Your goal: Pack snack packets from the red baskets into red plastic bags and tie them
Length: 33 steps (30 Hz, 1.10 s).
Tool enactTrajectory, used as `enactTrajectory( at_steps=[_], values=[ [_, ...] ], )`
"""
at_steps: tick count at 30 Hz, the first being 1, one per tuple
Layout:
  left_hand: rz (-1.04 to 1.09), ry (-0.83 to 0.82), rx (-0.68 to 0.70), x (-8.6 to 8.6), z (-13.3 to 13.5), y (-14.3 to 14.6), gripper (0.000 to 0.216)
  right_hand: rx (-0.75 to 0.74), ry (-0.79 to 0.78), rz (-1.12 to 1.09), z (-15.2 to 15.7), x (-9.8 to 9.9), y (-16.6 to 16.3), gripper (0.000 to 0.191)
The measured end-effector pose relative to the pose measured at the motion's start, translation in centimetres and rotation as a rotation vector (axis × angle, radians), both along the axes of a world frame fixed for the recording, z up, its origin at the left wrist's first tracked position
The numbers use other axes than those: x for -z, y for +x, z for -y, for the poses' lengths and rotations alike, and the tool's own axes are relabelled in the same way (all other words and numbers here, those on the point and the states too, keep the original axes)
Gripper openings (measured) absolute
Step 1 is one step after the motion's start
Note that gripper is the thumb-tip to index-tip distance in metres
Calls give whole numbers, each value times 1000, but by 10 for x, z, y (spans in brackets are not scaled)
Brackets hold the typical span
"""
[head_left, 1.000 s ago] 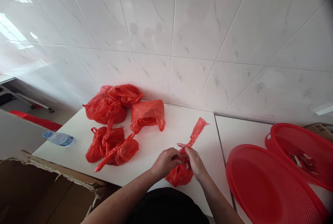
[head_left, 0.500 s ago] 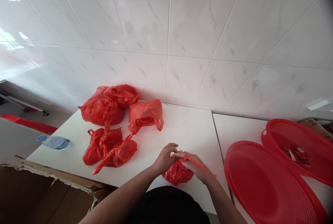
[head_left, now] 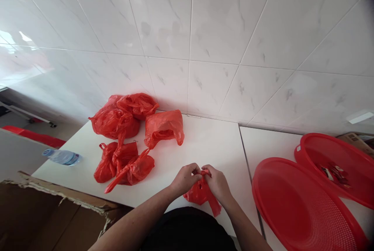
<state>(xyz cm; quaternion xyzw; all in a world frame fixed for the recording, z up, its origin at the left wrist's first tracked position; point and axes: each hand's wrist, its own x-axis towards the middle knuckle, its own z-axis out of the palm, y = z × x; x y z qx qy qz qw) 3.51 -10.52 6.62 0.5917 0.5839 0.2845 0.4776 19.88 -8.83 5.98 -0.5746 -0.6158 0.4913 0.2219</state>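
Observation:
A red plastic bag (head_left: 196,194) rests on the white table (head_left: 210,138) close to my body, its top gathered up between my hands. My left hand (head_left: 187,178) pinches the gathered plastic from the left, thumb against fingers. From the right, my right hand (head_left: 215,181) grips the same twisted top, and a strip of the bag hangs down beneath that palm. What the bag holds is hidden.
Several tied red bags (head_left: 122,161) lie at the left, with a looser red bag (head_left: 164,127) beside them. A water bottle (head_left: 62,157) lies on its side. Red baskets (head_left: 288,200) stand at right, a torn cardboard box (head_left: 58,208) at lower left.
My right hand has drawn in and closed on the bag's top, and my left fingers have closed too. A strip of the bag now hangs down under the right hand.

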Motion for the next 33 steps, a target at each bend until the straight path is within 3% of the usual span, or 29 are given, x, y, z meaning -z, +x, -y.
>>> enactTrajectory(
  at_steps=[4, 8, 11, 15, 20, 22, 26, 31, 33],
  values=[
    [-36, 2, -9, 2, 0, -2, 7, -24, -128, -303, 0, -6, -2, 25],
    [-80, 49, 17, 5, -3, -9, 4, 126, -275, -540, -3, 0, 5, 30],
    [-164, 80, 157, 12, -4, -24, 3, 308, -178, -365, -9, 21, 20, 28],
    [-335, -51, 311, 27, 5, -50, 4, 495, -34, -65, -10, 61, 50, 26],
    [-401, -162, 322, 42, 20, -67, 4, 488, -41, -12, -1, 90, 73, 32],
    [-412, -161, 290, 44, 20, -63, 12, 455, -44, -7, 1, 95, 80, 45],
    [-330, -34, 228, 48, 9, -33, 51, 459, -88, 56, 0, 103, 97, 63],
    [-327, 67, 465, 71, -1, 9, 89, 418, -156, 32, 5, 118, 110, 61],
    [-365, 43, 536, 81, -1, 13, 79, 403, -203, -3, 11, 125, 112, 63]
  ],
)
